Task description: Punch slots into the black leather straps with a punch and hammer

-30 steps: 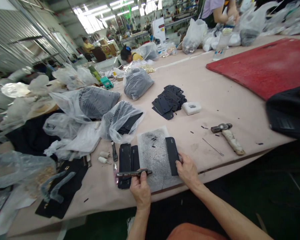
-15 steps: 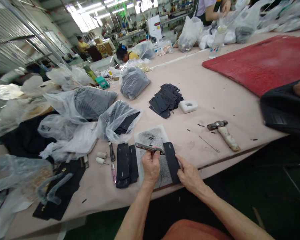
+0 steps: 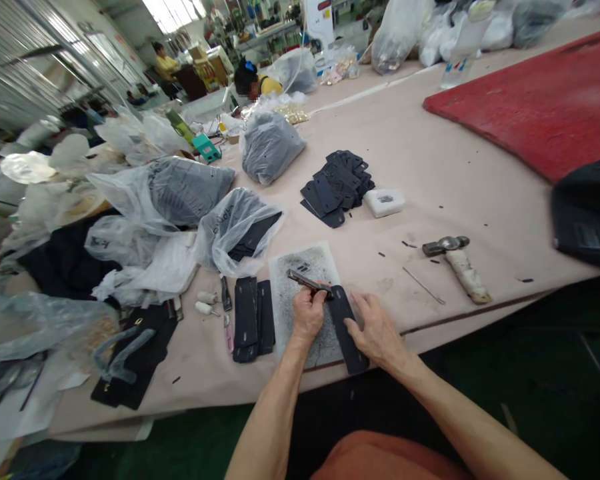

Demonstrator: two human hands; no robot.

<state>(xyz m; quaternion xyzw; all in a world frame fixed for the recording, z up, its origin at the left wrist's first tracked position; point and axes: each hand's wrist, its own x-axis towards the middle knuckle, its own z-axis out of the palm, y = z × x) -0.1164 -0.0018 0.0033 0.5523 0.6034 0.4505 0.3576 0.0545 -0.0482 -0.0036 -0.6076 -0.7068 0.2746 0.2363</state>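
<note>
My left hand (image 3: 309,315) is closed around a metal punch (image 3: 307,281), a bar-shaped tool held slanted over the upper end of a black strip (image 3: 349,340). That strip, with a slot near its top, lies along the right side of a speckled pale board (image 3: 293,313). My right hand (image 3: 380,333) is beside the strip, thumb tip over its edge and index finger apart from the thumb; its other fingers are mostly hidden. Left of the board sits a stack of similar black slotted strips (image 3: 246,320). A few small dark scraps lie on the board.
A hammer (image 3: 457,263) and a thin metal rod (image 3: 424,285) lie to the right. Beyond are a pile of black pieces (image 3: 337,187), a white block (image 3: 385,202) and a red board (image 3: 545,100). Plastic bags (image 3: 195,190) crowd the left. A person (image 3: 267,85) sits across the table.
The view has shifted. The punch's near end has come to the upper end of the strip. My right index finger has moved off the strip's edge, and the thumb lies over it.
</note>
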